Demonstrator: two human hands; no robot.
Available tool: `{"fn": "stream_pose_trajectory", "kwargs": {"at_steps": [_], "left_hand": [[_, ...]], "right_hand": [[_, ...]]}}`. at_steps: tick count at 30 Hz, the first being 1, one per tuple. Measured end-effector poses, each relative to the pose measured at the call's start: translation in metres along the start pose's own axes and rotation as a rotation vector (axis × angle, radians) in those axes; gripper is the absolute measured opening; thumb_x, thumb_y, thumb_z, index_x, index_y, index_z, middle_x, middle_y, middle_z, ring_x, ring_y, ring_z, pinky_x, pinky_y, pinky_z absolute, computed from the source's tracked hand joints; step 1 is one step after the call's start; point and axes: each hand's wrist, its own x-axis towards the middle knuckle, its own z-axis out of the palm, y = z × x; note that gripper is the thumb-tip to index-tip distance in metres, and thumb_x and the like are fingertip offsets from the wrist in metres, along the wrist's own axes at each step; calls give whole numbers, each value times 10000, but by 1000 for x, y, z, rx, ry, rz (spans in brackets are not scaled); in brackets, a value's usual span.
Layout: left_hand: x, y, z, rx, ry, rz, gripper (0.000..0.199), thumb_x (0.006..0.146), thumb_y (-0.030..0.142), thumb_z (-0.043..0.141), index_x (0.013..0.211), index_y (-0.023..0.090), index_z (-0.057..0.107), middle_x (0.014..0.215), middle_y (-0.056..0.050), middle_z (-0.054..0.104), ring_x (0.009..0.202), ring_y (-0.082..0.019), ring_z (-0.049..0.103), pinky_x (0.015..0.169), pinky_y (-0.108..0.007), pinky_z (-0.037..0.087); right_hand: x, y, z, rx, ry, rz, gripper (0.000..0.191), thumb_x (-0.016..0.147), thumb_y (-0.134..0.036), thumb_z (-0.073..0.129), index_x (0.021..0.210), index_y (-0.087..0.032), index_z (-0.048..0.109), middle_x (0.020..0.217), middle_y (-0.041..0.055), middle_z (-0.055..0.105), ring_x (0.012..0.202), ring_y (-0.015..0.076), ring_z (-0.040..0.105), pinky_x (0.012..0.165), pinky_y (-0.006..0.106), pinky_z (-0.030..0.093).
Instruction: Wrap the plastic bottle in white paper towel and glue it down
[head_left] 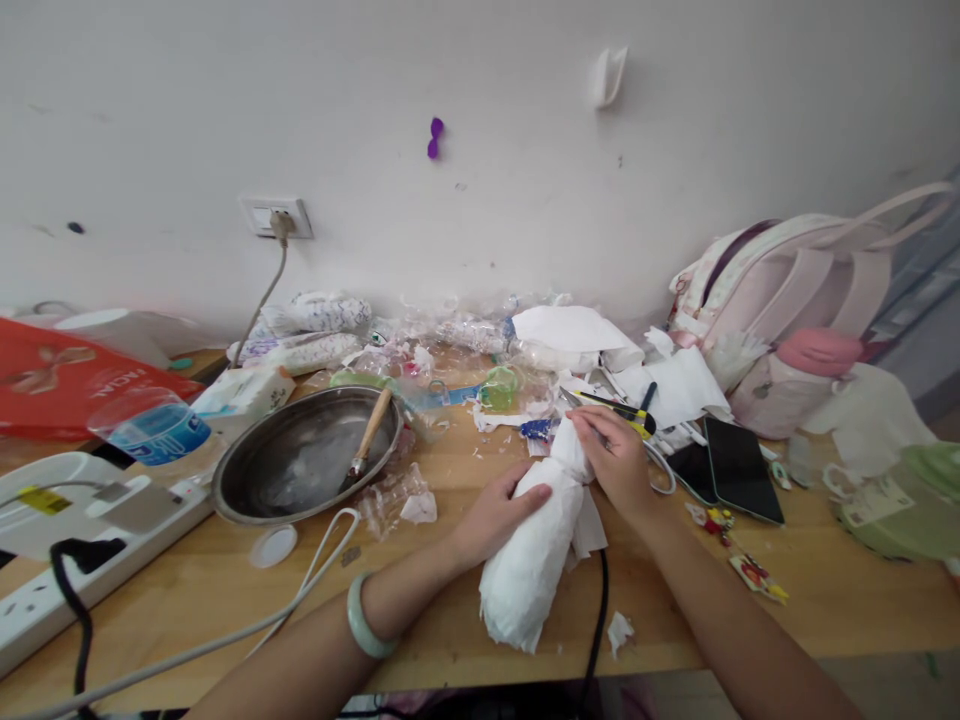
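A bottle-shaped object covered in white tissue paper lies tilted at the table's front, its wide end toward me. My left hand is wrapped round its upper body, thumb on top. At the narrow neck, my right hand has its fingers closed on the white paper; the fingertips partly hide what they pinch. A loose white paper piece sticks out beneath the neck. To the left stands a metal basin with whitish liquid, and a wooden-handled brush leans inside it.
Plastic wrappings and paper scraps crowd the back. Right of my hands are a yellow-and-black tool, a phone, a pink bottle and a backpack. A power strip and a white cable occupy the left.
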Motion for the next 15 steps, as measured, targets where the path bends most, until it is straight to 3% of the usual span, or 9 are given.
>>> {"fn": "stream_pose_trajectory", "kwargs": {"at_steps": [4,6,9,15], "left_hand": [[-1,0,0,42,-8,20,599,745,538,574,1179,125,550,1201,-126,588,1073,-285,527,940,-371,376],[-2,1,0,61,-12,29,600,749,539,570,1194,138,545,1210,-120,585,1080,-285,523,949,-374,370],[-2,1,0,72,-13,39,591,756,532,567,1200,143,543,1212,-117,586,1087,-287,519,956,-380,364],[-1,-1,-1,77,-5,38,577,765,526,561,1196,143,547,1219,-115,586,1101,-288,515,957,-371,364]], "right_hand": [[1,2,1,179,5,312,341,771,-467,558,892,-172,680,873,68,690,816,210,612,728,321,478],[2,5,1,263,-26,431,379,730,-525,563,758,-160,665,718,42,663,680,188,582,612,286,457],[3,8,1,316,-76,496,409,687,-550,579,545,-168,552,524,-8,530,522,134,463,501,250,371],[5,5,1,368,-69,551,384,650,-546,599,570,-175,540,547,-5,519,546,138,443,523,258,370]]}}
